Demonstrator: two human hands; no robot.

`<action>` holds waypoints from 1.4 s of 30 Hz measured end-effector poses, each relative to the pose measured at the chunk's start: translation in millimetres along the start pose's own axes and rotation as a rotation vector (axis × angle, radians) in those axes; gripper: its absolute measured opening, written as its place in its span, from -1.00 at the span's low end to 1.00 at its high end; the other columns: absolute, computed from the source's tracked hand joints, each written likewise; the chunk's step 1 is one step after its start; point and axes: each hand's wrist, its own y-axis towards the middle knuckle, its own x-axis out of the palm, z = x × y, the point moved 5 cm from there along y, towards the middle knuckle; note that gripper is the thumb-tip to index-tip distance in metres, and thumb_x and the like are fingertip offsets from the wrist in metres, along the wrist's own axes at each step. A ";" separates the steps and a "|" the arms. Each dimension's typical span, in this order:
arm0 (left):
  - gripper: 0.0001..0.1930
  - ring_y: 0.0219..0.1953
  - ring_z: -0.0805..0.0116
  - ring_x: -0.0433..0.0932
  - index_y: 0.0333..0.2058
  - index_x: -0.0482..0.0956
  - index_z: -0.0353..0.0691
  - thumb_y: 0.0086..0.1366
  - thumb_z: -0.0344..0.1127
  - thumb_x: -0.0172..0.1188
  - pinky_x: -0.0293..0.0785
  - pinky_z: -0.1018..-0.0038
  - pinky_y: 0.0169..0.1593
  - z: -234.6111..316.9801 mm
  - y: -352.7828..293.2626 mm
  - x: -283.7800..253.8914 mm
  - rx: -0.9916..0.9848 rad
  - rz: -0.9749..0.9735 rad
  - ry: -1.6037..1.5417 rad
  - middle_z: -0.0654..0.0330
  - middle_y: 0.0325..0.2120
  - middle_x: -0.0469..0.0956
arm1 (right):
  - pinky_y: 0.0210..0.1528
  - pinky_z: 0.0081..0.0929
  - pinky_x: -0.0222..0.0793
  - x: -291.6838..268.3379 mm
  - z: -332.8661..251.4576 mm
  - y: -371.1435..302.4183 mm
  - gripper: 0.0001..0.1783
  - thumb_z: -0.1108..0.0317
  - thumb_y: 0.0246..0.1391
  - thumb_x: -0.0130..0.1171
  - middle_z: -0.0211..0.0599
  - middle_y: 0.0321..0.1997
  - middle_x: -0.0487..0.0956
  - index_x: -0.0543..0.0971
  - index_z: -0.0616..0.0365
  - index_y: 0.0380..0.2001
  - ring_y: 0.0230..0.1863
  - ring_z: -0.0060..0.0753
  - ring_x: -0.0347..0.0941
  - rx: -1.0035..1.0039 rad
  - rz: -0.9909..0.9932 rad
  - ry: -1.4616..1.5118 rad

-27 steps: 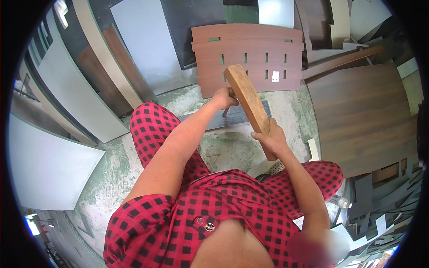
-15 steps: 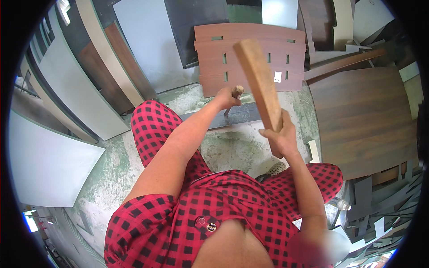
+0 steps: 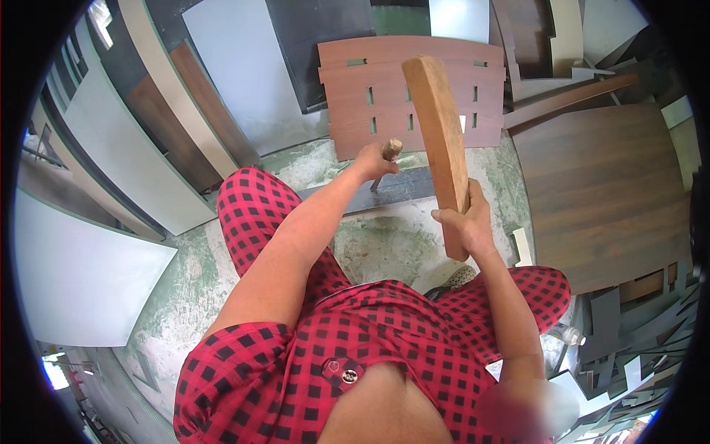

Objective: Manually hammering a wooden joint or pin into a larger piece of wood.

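Observation:
My left hand point(image 3: 372, 163) is closed around a chisel point(image 3: 393, 149) with a worn wooden handle. The chisel stands nearly upright, its blade tip at a dark grey board point(image 3: 407, 191) lying on the floor between my legs. My right hand point(image 3: 472, 223) grips the lower end of a thick wooden bar point(image 3: 441, 140). That bar is raised, its far end well clear of the chisel handle. My fingers hide part of the chisel's shaft.
Beyond the grey board a reddish-brown slotted panel point(image 3: 347, 89) leans upright. Light and dark panels point(image 3: 237, 74) stand along the left. A large brown board point(image 3: 606, 192) lies at the right, with scrap strips point(image 3: 606, 325) and a plastic bottle point(image 3: 568, 334) nearer me.
The wooden bar in my right hand has swung a little to the right and stands slightly more upright. My left hand and the chisel stay nearly in place.

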 end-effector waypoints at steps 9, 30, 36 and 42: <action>-0.59 -0.24 0.09 0.60 -0.32 0.61 -0.24 -0.24 -0.25 0.41 0.47 0.29 -0.15 7.8 -6.5 2.5 -0.072 -0.075 -0.074 0.00 -0.37 0.63 | -0.11 -0.34 0.37 7.0 23.1 -0.9 -0.29 0.27 -0.41 0.40 -0.01 -0.27 0.52 0.37 0.32 -0.11 -0.22 -0.17 0.48 0.056 -0.106 -0.348; -0.64 -0.25 0.13 0.61 -0.38 0.61 -0.25 -0.21 -0.24 0.40 0.48 0.32 -0.15 2.4 -2.9 2.6 -0.007 -0.013 0.021 0.01 -0.38 0.63 | -0.09 -0.36 0.38 7.6 22.9 -0.2 -0.20 0.24 -0.44 0.42 0.00 -0.21 0.55 0.38 0.31 -0.03 -0.17 -0.16 0.50 0.054 -0.084 -0.341; -0.65 -0.31 0.18 0.62 -0.41 0.61 -0.28 -0.22 -0.23 0.40 0.50 0.36 -0.19 14.3 -8.9 2.5 -0.077 -0.062 -0.078 0.03 -0.43 0.63 | -0.09 -0.35 0.39 1.1 22.0 0.3 -0.23 0.22 -0.46 0.43 0.03 -0.22 0.55 0.41 0.31 -0.07 -0.17 -0.09 0.50 0.112 -0.113 -0.424; -0.69 -0.65 0.37 0.47 -0.44 0.53 -0.28 -0.15 -0.28 0.40 0.40 0.40 -0.57 5.0 -0.6 3.0 0.147 0.048 -0.004 0.18 -0.59 0.54 | -0.12 -0.38 0.39 -5.7 18.7 4.8 -0.24 0.25 -0.46 0.41 -0.06 -0.26 0.55 0.42 0.34 -0.08 -0.23 -0.21 0.50 0.064 -0.016 -0.306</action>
